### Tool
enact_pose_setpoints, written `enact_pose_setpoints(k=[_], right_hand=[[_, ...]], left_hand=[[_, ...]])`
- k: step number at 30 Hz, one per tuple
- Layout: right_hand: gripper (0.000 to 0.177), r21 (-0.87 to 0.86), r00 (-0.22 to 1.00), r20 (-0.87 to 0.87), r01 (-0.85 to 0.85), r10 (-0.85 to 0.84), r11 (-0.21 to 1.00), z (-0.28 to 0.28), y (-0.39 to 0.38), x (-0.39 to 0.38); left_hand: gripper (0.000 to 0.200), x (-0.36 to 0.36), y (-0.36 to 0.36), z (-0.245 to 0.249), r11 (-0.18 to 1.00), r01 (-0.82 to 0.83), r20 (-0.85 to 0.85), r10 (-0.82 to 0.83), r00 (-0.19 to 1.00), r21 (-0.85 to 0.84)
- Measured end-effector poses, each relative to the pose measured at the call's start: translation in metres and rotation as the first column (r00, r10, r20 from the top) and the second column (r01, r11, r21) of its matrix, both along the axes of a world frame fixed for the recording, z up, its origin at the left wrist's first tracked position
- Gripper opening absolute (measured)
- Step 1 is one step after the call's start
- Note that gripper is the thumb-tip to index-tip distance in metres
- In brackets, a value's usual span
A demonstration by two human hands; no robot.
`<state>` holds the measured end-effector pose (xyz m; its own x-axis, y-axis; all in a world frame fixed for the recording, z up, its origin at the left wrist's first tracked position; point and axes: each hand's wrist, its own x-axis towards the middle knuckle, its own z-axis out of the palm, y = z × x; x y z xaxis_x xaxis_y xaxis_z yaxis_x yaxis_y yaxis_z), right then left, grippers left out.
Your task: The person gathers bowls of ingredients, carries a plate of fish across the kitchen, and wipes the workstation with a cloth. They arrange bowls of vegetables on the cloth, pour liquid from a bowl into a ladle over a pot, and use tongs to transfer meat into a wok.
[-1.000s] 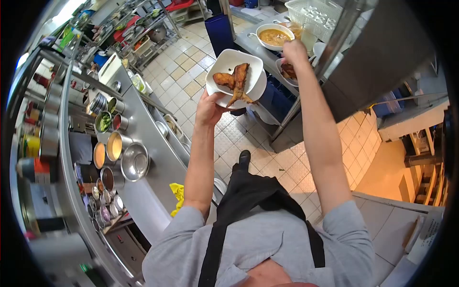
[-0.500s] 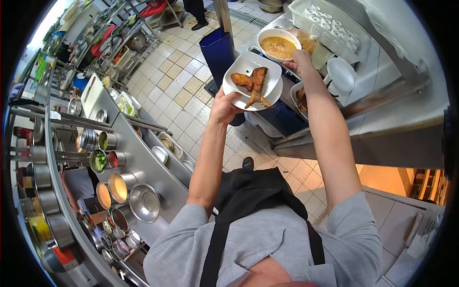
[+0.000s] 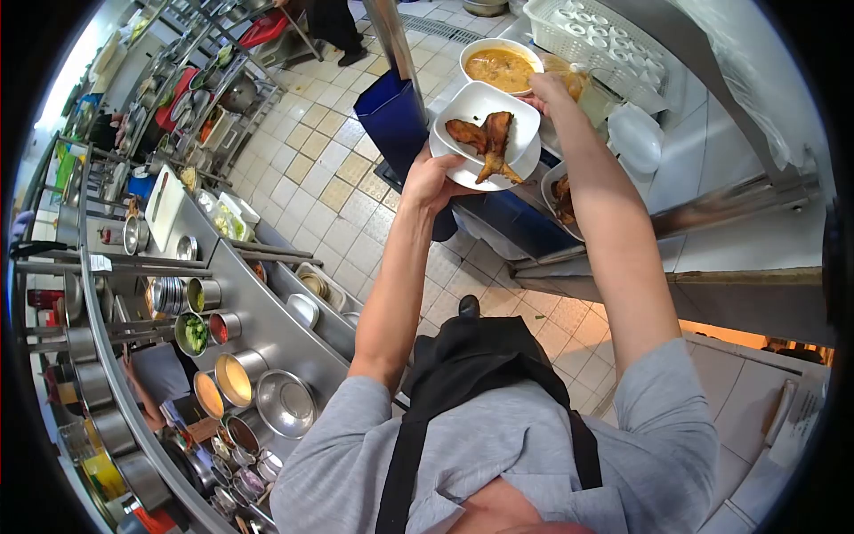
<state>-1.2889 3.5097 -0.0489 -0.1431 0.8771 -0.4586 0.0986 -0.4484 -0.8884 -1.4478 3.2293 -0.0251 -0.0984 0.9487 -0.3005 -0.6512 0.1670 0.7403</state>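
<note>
Stretched out ahead, my left hand (image 3: 430, 181) grips the near left edge of a round white plate (image 3: 533, 163). A squarish white dish (image 3: 478, 94) sits on that plate, holding browned fried pieces (image 3: 486, 142), one shaped like a fish tail. My right hand (image 3: 549, 94) is at the near right rim of a white bowl (image 3: 464, 60) of orange-yellow soup (image 3: 499, 69), its fingers partly hidden behind the dish. The bowl is just beyond the dish and overlaps it in this view. Under my right forearm shows another white dish with dark fried food (image 3: 562, 198).
A white basket of small white cups (image 3: 589, 37) and an overturned-looking white container (image 3: 635, 139) are on the right counter. A blue bin (image 3: 391, 117) hangs by a metal post. Left, a steel counter (image 3: 258, 307) carries pots and a steel bowl (image 3: 286, 404). A person (image 3: 335, 31) stands far back.
Both hands, with the plate and the bowl, have shifted slightly; the bowl and dish appear closer together. The view has turned a little, and the far person shows more.
</note>
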Motion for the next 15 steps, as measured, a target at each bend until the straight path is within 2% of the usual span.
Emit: enact_pose_setpoints(k=[4,5,6,7,10,11,12,15], right_hand=[[0.043,0.016,0.998,-0.067,-0.013,0.014,1.000,0.015,-0.011,0.013],[0.045,0.059,0.985,0.157,-0.078,0.068,0.995,0.029,-0.020,0.017],[0.047,0.069,0.921,0.370,-0.161,0.125,0.985,0.046,-0.022,0.012],[0.049,0.077,0.806,0.574,-0.231,0.147,0.970,0.067,-0.034,0.018],[0.054,0.286,0.527,0.850,-0.455,-0.004,0.843,0.087,-0.048,0.042],[0.052,0.367,0.582,0.811,-0.431,-0.057,0.824,0.092,-0.057,0.052],[0.050,0.444,0.633,0.766,-0.402,-0.107,0.801,0.119,-0.095,0.062],[0.042,0.613,0.763,0.606,-0.267,-0.226,0.744,0.143,-0.185,0.083]], left_hand=[[0.067,0.008,0.008,0.007,0.996,0.056,-0.021,-0.058,0.998,-0.068],[0.066,0.011,0.009,0.011,0.995,0.069,-0.043,-0.072,0.996,-0.077],[0.065,0.008,0.024,0.003,0.992,0.069,-0.068,-0.076,0.995,-0.103],[0.064,0.010,0.024,0.004,0.990,0.088,-0.079,-0.097,0.992,-0.107],[0.062,0.018,0.026,0.011,0.985,0.131,-0.130,-0.146,0.981,-0.115],[0.061,0.021,0.025,0.016,0.984,0.134,-0.160,-0.152,0.975,-0.116],[0.061,0.025,0.024,0.021,0.983,0.137,-0.189,-0.158,0.969,-0.118],[0.057,0.025,0.034,0.011,0.975,0.178,-0.229,-0.204,0.952,-0.130]])
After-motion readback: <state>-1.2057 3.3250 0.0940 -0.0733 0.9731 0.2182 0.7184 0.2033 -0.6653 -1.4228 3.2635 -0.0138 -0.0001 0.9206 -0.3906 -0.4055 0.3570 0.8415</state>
